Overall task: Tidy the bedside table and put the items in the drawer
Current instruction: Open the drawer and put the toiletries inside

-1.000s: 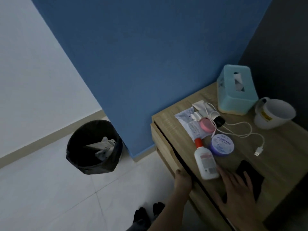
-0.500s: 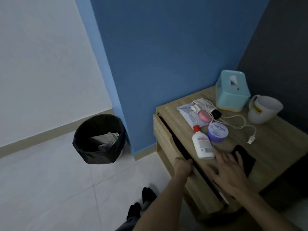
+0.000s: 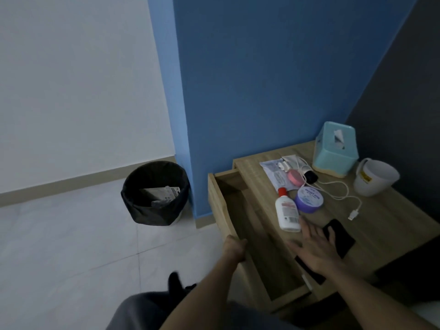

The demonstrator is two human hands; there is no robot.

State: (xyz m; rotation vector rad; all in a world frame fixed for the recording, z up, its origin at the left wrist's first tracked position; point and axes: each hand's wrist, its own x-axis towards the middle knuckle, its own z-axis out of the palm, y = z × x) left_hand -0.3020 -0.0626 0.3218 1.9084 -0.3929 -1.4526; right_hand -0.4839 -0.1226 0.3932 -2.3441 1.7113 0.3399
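Dim rm: blue wall (image 3: 273, 79), white wall (image 3: 71, 79), pale tile floor (image 3: 59, 246), black bin (image 3: 156, 194).

Standing or lying on the bedside table (image 3: 392, 219): one tissue box (image 3: 335, 150), one mug (image 3: 373, 178), one white bottle (image 3: 287, 210), one purple tin (image 3: 309, 199), one pink disc (image 3: 295, 176), one cable (image 3: 342, 194), one black phone (image 3: 339, 236), apparently two sachets (image 3: 273, 172). At nine o'clock, one bin (image 3: 154, 192) is standing.
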